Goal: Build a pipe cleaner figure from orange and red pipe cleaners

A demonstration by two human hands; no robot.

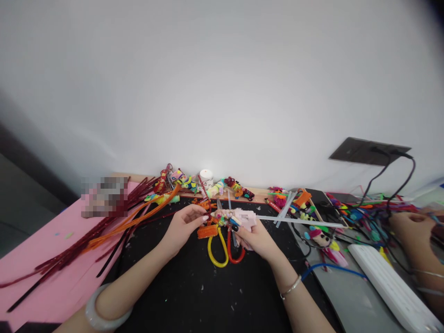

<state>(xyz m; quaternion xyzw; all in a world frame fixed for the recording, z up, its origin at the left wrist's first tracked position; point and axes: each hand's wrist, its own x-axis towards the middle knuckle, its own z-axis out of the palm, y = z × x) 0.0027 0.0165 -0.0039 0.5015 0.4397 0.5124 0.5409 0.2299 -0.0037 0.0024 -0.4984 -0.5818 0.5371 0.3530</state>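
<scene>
My left hand [185,223] pinches the end of a small colourful craft piece [222,217] made of pipe cleaners, fingers closed on it. My right hand [253,236] is wrapped round a pink glue gun [244,217], whose tip meets the craft piece. Both hands hover over a black mat [194,286]. Just below them lie scissors with one yellow and one red handle [222,249] and a small orange piece [207,231].
A bundle of red, orange and black pipe cleaners [104,231] lies across pink sheets [45,259] at left. Finished figures and a white pot [206,177] line the wall. At right: clutter, cables, a white power strip [391,284] and another person's hand [411,229].
</scene>
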